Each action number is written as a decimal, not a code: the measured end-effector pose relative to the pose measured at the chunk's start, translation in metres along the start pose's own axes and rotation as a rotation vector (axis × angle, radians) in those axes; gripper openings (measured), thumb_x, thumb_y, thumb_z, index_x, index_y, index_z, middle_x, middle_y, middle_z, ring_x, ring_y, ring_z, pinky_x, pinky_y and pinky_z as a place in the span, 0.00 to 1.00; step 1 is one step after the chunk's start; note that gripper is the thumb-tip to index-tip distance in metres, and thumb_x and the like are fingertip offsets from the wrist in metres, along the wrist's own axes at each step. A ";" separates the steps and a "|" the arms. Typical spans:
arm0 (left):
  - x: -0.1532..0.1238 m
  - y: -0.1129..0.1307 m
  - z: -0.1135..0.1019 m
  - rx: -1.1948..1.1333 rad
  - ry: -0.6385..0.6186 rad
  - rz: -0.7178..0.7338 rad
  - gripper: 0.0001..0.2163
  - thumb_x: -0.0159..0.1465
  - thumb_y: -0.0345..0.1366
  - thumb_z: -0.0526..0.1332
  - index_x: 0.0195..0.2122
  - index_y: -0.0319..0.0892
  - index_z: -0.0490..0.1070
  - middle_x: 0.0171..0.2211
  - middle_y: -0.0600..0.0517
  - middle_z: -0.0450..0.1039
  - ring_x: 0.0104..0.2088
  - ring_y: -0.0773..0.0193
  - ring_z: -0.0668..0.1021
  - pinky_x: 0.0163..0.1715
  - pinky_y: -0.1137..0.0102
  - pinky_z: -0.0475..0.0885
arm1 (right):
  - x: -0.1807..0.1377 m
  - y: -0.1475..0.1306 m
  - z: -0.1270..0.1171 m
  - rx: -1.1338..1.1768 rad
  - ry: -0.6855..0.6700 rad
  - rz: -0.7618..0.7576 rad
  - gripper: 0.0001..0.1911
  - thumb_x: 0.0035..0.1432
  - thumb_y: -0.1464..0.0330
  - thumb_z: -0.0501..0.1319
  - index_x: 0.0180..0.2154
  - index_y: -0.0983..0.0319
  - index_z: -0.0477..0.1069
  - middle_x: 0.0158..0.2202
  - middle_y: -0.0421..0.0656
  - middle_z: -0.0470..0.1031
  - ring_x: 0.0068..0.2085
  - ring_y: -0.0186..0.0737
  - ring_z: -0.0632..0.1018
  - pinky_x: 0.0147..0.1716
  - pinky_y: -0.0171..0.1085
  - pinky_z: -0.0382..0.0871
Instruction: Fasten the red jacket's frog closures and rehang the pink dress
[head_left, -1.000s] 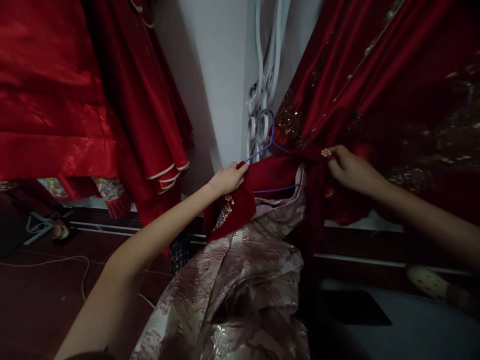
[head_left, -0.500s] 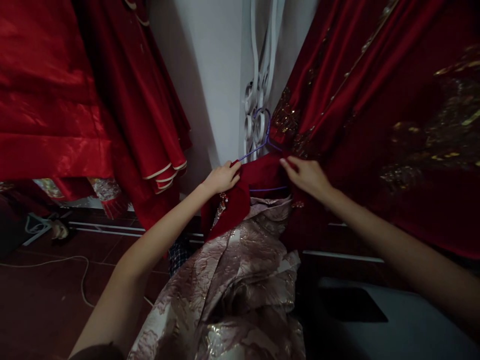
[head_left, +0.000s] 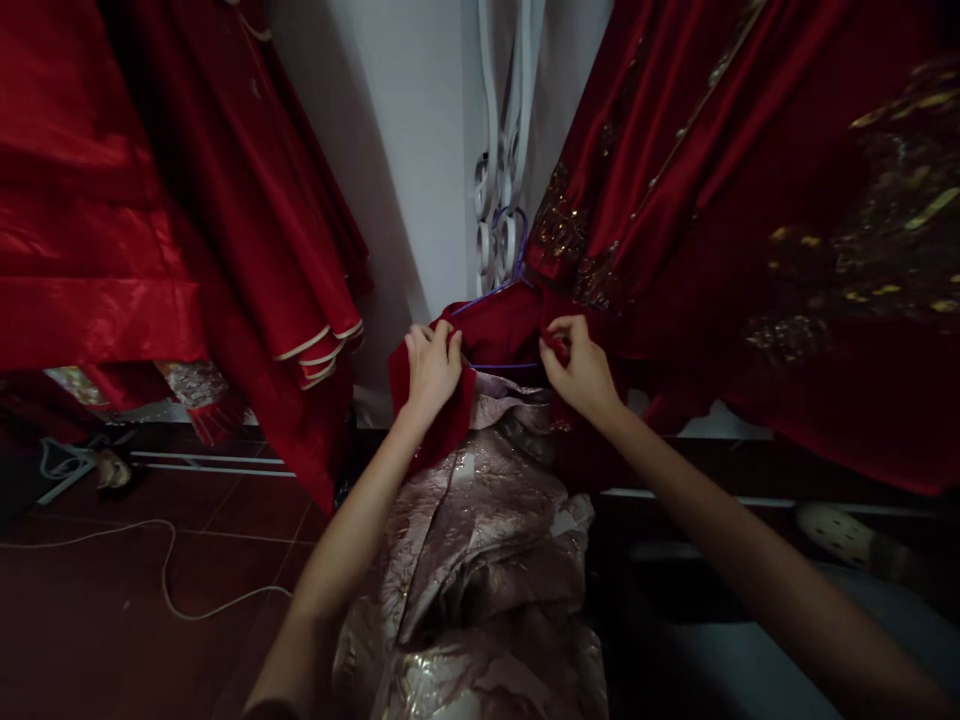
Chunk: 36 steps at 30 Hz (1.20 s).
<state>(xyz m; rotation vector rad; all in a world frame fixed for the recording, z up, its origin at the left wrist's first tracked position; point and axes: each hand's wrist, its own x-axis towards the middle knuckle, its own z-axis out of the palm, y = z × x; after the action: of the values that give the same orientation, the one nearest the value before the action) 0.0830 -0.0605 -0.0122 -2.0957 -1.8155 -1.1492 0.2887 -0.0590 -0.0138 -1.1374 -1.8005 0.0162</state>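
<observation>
A dark red velvet garment [head_left: 501, 325] hangs on a purple wire hanger [head_left: 508, 240] hooked onto white scrolled metalwork [head_left: 495, 170]. My left hand [head_left: 431, 365] grips the garment's left shoulder with curled fingers. My right hand [head_left: 574, 365] pinches the red fabric at the right shoulder. Under the red garment a pinkish gold brocade dress [head_left: 480, 560] falls down toward me.
Red satin dresses [head_left: 150, 220] hang at the left, and a red embroidered gown [head_left: 750, 200] hangs at the right. A white cable [head_left: 165, 580] trails over the dark red tiled floor. A pale slipper [head_left: 832, 530] lies at the lower right.
My right hand came in from the far right to the garment's right shoulder. My left hand shifted up onto the left shoulder. The view moved closer and slightly down.
</observation>
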 end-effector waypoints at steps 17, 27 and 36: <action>-0.053 0.035 0.053 -0.965 -0.066 -0.123 0.13 0.62 0.35 0.53 0.48 0.42 0.56 0.38 0.50 0.67 0.37 0.71 0.72 0.39 0.74 0.68 | -0.043 0.005 0.034 0.819 -0.313 0.346 0.11 0.52 0.63 0.53 0.39 0.55 0.63 0.41 0.41 0.68 0.40 0.37 0.71 0.32 0.35 0.72; -0.060 0.024 0.063 -1.406 -0.004 -0.295 0.17 0.52 0.36 0.66 0.41 0.41 0.62 0.34 0.51 0.71 0.35 0.70 0.74 0.42 0.71 0.68 | -0.040 0.000 0.030 0.731 -0.145 0.208 0.16 0.49 0.62 0.63 0.41 0.59 0.68 0.42 0.43 0.71 0.40 0.36 0.74 0.33 0.33 0.74; -0.059 0.024 0.058 -1.364 -0.098 -0.240 0.10 0.54 0.36 0.63 0.36 0.39 0.68 0.35 0.50 0.72 0.36 0.68 0.75 0.42 0.70 0.69 | -0.033 -0.008 0.017 0.475 -0.171 0.106 0.15 0.52 0.62 0.61 0.42 0.60 0.73 0.41 0.44 0.75 0.39 0.38 0.77 0.32 0.34 0.75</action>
<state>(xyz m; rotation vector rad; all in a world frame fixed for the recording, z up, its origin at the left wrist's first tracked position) 0.1317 -0.0808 -0.0809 -2.4279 -1.3916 -2.9737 0.2747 -0.0792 -0.0428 -0.9030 -1.7540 0.5888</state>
